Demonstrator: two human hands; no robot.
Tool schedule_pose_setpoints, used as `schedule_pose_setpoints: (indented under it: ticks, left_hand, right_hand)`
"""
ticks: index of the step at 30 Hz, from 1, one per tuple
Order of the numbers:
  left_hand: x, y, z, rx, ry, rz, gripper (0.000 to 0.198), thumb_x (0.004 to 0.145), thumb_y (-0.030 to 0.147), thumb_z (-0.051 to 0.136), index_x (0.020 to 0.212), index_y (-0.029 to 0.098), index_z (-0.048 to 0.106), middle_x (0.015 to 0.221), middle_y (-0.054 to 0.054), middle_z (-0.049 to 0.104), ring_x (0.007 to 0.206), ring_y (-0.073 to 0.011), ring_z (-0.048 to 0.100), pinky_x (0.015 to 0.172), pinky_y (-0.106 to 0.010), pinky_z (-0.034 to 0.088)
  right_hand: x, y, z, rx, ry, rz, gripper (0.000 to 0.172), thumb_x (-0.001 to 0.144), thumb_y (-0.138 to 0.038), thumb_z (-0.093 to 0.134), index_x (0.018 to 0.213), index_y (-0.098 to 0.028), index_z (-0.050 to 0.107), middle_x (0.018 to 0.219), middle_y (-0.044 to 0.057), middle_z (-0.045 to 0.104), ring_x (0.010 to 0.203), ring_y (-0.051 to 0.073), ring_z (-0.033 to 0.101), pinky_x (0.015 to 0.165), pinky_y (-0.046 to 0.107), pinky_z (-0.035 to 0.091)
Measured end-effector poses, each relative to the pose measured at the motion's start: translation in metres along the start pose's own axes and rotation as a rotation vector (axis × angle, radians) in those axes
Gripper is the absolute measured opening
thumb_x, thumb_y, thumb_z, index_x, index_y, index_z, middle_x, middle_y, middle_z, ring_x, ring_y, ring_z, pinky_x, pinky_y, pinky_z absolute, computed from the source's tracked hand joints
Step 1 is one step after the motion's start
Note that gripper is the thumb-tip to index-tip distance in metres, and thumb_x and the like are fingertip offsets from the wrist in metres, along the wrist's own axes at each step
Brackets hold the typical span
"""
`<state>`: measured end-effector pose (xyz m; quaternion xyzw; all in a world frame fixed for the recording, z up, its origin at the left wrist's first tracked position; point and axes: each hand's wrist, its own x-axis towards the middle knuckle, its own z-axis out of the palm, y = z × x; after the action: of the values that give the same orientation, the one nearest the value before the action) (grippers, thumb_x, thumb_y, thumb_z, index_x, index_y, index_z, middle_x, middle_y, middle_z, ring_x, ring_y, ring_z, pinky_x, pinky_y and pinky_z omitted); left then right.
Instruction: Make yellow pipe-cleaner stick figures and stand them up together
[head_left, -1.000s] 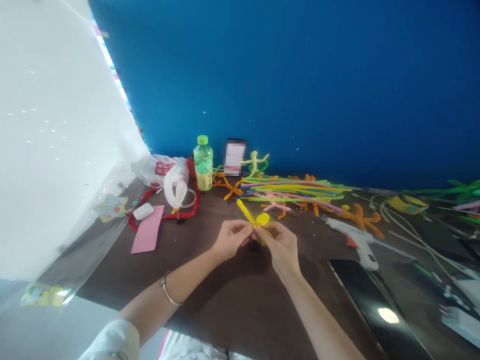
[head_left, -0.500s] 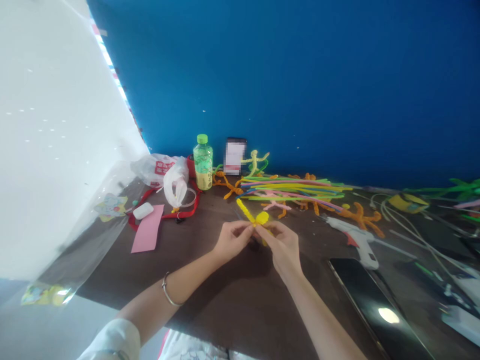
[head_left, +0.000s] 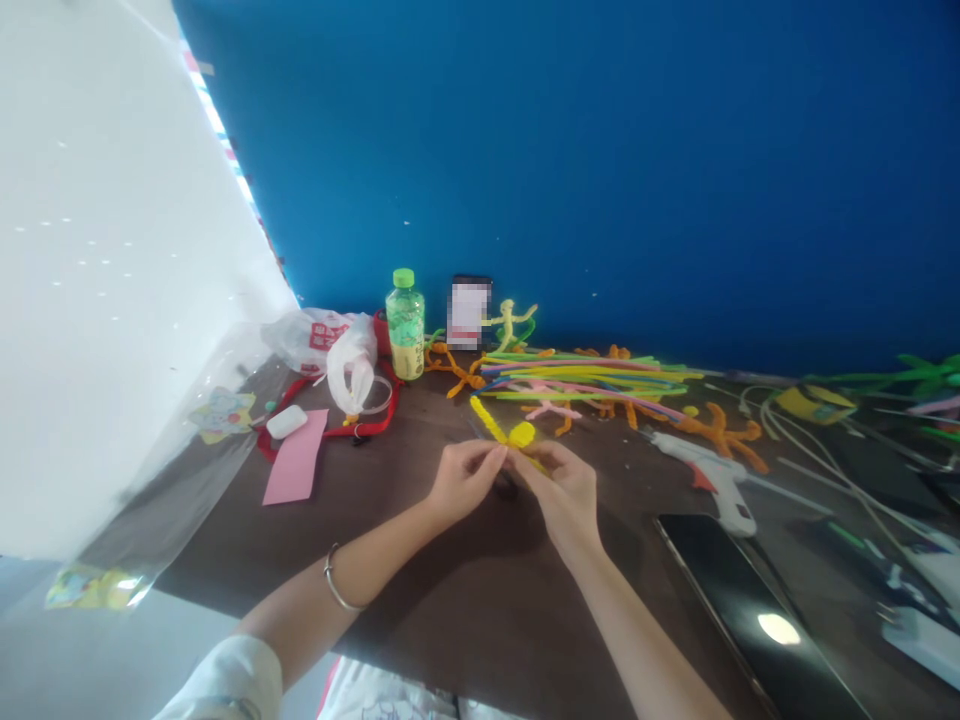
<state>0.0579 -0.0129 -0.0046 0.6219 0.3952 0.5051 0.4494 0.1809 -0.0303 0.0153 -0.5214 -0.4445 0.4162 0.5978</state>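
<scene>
Between my two hands is a yellow pipe-cleaner figure (head_left: 520, 434) with a round head and a twisted arm that points up and to the left. My left hand (head_left: 466, 482) pinches it from the left, thumb and forefinger closed. From the right, my right hand (head_left: 561, 487) grips the same figure, its fingertips nearly touching the left thumb. The figure's lower part is largely hidden behind my fingers. Just beyond lies a bundle of coloured pipe cleaners (head_left: 592, 376), with orange and pink twisted figures around it.
A white hot glue gun (head_left: 712, 480) and a black phone (head_left: 750, 610) lie on the right, near cables. A green-capped bottle (head_left: 406, 335), a plastic bag (head_left: 351, 365) and a pink paper (head_left: 297, 468) are on the left. Another phone (head_left: 469, 315) leans against the blue wall.
My right fingers and thumb have shifted slightly around the yellow figure, and a piece of it below the head now points to the right. Both arms stay nearly in place.
</scene>
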Motion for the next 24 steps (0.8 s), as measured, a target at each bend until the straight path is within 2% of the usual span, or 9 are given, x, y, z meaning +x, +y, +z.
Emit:
schedule_pose_setpoints:
  ticks: [7,15,24]
  left_hand:
    - [0.0003,-0.0008,-0.0003,0.039,-0.019,0.051,0.029,0.078,0.039,0.048,0.079,0.016,0.066,0.059,-0.004,0.057,0.053,-0.012,0.047,0.053,-0.022,0.036]
    - [0.0021,0.0046,-0.0047,0.132,-0.057,0.153,0.027,0.082,0.032,0.044,0.077,0.017,0.065,0.057,-0.003,0.054,0.056,-0.0127,0.048,0.061,-0.024,0.035]
    - [0.0016,0.0058,-0.0042,0.121,-0.051,0.15,0.031,0.083,0.035,0.041,0.067,0.017,0.061,0.055,-0.002,0.051,0.055,-0.0123,0.045,0.062,-0.024,0.034]
  right_hand:
    - [-0.0015,-0.0036,0.0014,-0.035,0.033,-0.022,0.027,0.054,-0.035,0.074,0.068,-0.016,0.061,0.068,0.003,0.066,0.063,0.017,0.063,0.063,0.03,0.053]
    - [-0.0021,-0.0035,0.0016,-0.074,0.049,-0.04,0.024,0.056,-0.033,0.073,0.069,-0.016,0.061,0.067,0.003,0.066,0.062,0.017,0.063,0.064,0.03,0.053]
    - [-0.0039,-0.0049,0.0038,-0.07,0.07,-0.02,0.022,0.057,-0.03,0.073,0.068,-0.015,0.062,0.069,0.004,0.066,0.067,0.018,0.064,0.067,0.029,0.052]
